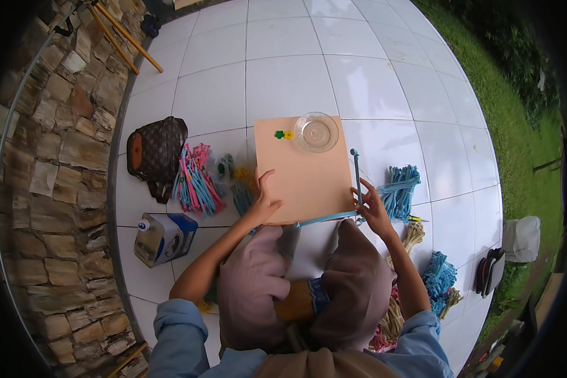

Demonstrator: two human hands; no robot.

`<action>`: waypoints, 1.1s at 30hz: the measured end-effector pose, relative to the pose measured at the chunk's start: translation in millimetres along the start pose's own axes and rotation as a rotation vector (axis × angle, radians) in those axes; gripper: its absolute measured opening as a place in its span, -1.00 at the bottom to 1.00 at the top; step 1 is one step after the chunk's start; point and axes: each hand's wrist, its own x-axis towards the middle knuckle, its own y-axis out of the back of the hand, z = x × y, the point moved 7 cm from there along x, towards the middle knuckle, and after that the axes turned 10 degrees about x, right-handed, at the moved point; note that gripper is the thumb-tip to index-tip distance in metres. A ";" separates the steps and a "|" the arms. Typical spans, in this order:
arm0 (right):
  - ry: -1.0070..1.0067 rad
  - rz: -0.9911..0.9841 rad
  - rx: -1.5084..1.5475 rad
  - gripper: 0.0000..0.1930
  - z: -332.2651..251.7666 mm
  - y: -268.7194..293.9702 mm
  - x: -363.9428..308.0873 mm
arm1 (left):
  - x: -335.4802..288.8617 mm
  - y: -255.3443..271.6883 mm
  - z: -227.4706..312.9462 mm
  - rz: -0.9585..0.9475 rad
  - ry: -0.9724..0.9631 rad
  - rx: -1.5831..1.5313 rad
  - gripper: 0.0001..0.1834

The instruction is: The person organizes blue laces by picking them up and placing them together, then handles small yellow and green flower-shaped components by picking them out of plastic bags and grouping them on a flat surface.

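A flat tan board lies in front of my knees. A clear glass dish sits on its far right corner, with a green flower-shaped piece and a yellow flower-shaped piece beside it. My left hand rests at the board's left edge, thumb and fingers apart. At the near right corner, my right hand has its fingers around a thin blue strip that points away from me along the right edge. Another blue strip runs along the near edge; whether the two join is unclear.
To the left are a pink-and-blue strip bundle, a brown patterned bag and a metal can. Blue bundles and a beige bundle lie right. A stone wall borders the tiled floor.
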 end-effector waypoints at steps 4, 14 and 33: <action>0.031 -0.001 0.002 -0.33 -4.8 -4.4 -1.2 | -4.1 3.6 1.0 0.023 -0.004 0.049 -0.05; 0.169 0.186 0.032 -0.32 -97.1 -13.3 14.0 | 49.7 4.0 153.1 -0.314 -0.148 -0.129 -0.68; -0.127 -0.112 0.388 0.08 -4.5 33.6 100.2 | 102.0 -39.4 77.3 -0.133 0.075 0.052 -0.81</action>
